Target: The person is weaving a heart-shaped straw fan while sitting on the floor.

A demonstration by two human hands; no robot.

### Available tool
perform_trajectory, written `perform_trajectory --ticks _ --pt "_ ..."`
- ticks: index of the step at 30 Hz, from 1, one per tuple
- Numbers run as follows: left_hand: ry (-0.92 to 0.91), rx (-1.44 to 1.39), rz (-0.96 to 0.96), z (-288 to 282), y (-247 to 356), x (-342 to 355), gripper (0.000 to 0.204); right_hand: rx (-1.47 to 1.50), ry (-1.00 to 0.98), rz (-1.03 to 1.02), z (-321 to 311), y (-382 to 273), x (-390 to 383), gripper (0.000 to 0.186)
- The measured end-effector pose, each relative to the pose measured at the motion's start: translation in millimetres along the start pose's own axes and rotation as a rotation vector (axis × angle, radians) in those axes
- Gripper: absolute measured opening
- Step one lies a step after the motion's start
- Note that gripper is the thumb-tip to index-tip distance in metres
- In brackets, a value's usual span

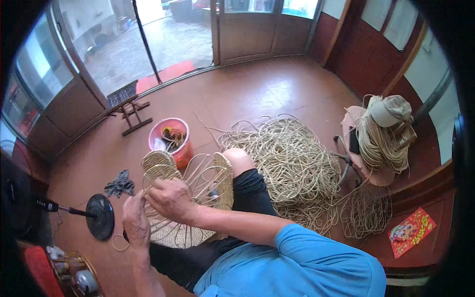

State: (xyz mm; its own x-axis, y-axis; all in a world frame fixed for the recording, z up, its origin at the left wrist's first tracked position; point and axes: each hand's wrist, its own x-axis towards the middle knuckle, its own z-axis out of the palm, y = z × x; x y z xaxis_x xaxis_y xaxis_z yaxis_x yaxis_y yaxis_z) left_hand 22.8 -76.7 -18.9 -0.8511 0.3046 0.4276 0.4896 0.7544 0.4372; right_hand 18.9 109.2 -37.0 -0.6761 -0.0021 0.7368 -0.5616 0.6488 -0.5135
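Across my lap lies a partly woven straw piece (225, 190), with tightly woven parts at its edges and loose loops of pale cord (197, 171) between them. My right hand (173, 199) is closed over its left side, just below a rounded woven end (159, 164). Close against it, my left hand (135, 220) is closed too, its fingertips almost meeting the right hand's. Both appear to pinch a thin strand of the cord, mostly covered by the fingers. A small loop of cord (120, 243) hangs beside my left wrist.
A large heap of straw cord (299, 168) covers the floor to the right. Beyond it a stool (352, 119) bears coiled cord and a cap (391, 111). Ahead stand a pink bucket (184, 148) and a folding stool (131, 111). A dark cloth (119, 184) and fan base (100, 217) are left.
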Motion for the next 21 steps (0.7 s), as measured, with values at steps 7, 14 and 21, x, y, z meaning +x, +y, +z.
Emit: perform_trajectory --ticks 7,14,21 --pt "0.103 -0.32 -0.44 -57.8 -134.3 -67.9 0.042 -0.058 0.021 0.0 -6.8 10.6 -4.3 0.018" --pt "0.302 -0.138 -0.837 -196.3 -301.2 -220.9 0.035 -0.005 0.039 -0.013 5.5 2.4 -1.4 0.022" --pt "0.122 0.143 -0.789 -157.0 -149.5 -157.9 0.044 -0.035 0.06 0.024 5.3 13.5 -6.7 0.022"
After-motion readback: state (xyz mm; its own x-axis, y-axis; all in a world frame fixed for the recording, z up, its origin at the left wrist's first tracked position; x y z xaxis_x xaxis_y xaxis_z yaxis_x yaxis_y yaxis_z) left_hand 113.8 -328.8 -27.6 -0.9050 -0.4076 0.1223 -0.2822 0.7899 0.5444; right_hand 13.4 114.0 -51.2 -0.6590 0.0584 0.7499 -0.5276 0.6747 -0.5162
